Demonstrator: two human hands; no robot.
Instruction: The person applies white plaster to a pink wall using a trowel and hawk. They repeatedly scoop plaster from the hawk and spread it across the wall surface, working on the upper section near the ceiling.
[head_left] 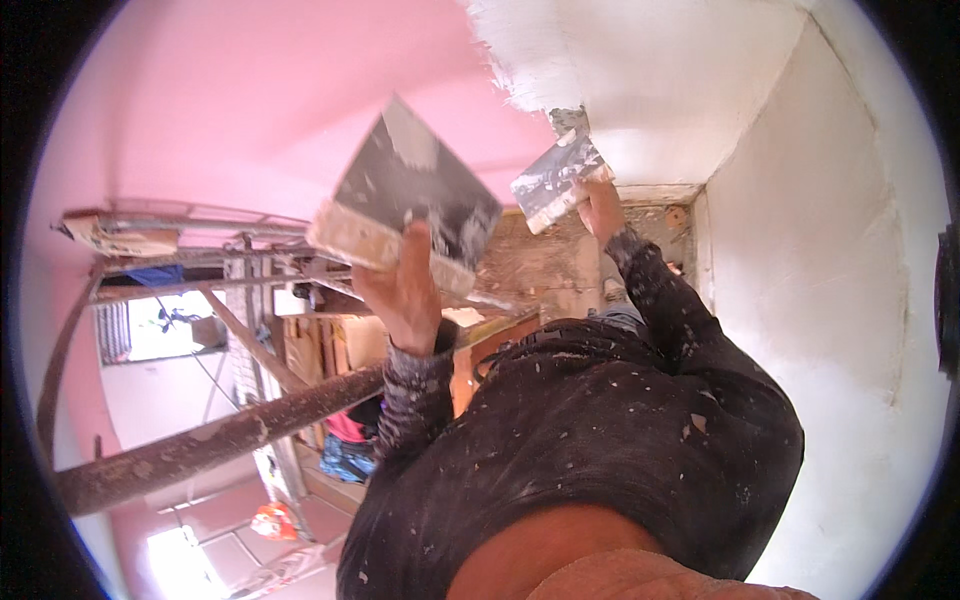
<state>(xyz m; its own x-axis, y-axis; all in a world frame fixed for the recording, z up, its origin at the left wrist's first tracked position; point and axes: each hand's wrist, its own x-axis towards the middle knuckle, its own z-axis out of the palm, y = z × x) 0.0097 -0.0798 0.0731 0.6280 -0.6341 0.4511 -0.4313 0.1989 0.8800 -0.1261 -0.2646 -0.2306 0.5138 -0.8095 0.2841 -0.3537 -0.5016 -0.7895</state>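
My left hand (398, 300) grips a wide putty knife (372, 176) by its pale, stained handle, the steel blade tilted up and smeared with filler. My right hand (598, 205) holds a second, narrower putty knife (555, 170), its blade streaked with white filler, near the ragged edge where white coating (640, 70) meets the pink painted surface (250, 80). A small grey patch shows just beyond the right blade; I cannot tell whether it is part of a tool or on the surface.
A thick metal scaffold pole (220, 437) crosses at lower left, with rails, planks (530, 270) and piled clothes (345, 455) around. A white plastered wall (820, 280) runs along my right. Windows (160, 325) show at the far left.
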